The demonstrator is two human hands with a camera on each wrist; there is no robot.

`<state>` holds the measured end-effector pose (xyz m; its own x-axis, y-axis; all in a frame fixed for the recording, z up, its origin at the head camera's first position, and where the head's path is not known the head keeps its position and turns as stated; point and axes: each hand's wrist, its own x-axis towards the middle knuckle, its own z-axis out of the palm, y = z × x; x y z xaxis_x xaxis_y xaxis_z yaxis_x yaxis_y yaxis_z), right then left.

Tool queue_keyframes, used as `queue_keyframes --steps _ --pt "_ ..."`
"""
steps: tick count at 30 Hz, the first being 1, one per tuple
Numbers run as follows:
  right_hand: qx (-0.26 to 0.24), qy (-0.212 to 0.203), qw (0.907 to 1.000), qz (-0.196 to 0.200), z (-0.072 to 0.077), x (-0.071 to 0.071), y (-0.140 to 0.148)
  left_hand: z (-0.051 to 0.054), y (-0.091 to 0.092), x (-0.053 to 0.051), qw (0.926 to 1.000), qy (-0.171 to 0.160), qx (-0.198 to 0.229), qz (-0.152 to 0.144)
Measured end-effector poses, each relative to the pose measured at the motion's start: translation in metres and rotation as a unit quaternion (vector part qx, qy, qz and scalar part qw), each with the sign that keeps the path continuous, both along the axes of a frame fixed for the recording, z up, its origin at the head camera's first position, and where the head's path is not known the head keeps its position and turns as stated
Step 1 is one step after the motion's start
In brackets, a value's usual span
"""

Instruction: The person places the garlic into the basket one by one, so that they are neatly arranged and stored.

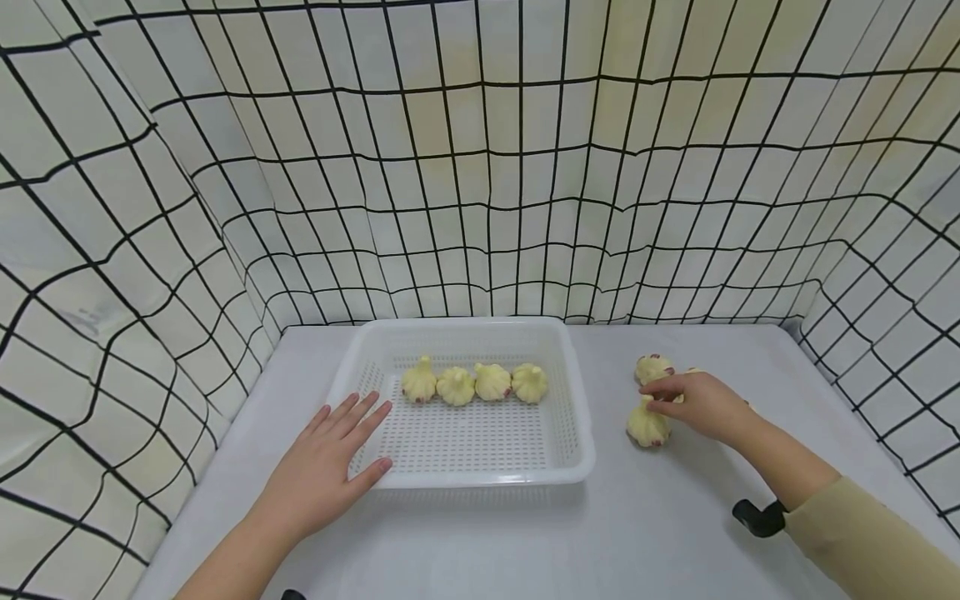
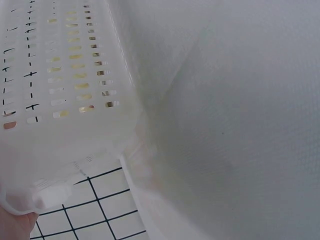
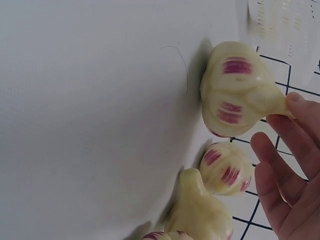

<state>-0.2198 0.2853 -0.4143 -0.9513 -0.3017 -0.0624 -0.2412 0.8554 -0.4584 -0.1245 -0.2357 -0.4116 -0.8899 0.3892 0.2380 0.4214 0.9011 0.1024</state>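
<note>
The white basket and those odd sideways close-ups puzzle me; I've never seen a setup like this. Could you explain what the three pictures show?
There is no machine arm here, just a person's two bare hands. The head picture comes from a camera worn on the head, looking forward and down. The other two come from cameras on the wrists, so things look tilted.

On the white surface stands the white basket, with four garlic bulbs in a row inside. The left hand, fingers spread, is at its left side. The right hand pinches the stem of another bulb outside the basket; more bulbs lie close by. A black grid runs behind everything.
</note>
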Motion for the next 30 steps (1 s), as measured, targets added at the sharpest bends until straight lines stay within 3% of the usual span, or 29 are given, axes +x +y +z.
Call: queue_keyframes --steps 7,14,25,30 --pt "-0.010 0.010 0.9999 -0.004 0.008 0.003 0.002 0.001 0.000 -0.001 1.0000 0.000 -0.006 0.005" --pt "-0.029 -0.003 0.9994 -0.016 0.025 0.005 0.000 0.001 0.001 -0.001 1.0000 0.002 -0.006 0.001" --pt "-0.034 0.062 0.9974 0.014 0.063 -0.008 -0.020 0.000 0.000 -0.002 0.9999 -0.008 -0.010 0.006" --pt "-0.036 0.055 0.9977 0.014 0.078 -0.015 -0.042 -0.001 0.000 -0.002 1.0000 -0.001 -0.008 0.003"
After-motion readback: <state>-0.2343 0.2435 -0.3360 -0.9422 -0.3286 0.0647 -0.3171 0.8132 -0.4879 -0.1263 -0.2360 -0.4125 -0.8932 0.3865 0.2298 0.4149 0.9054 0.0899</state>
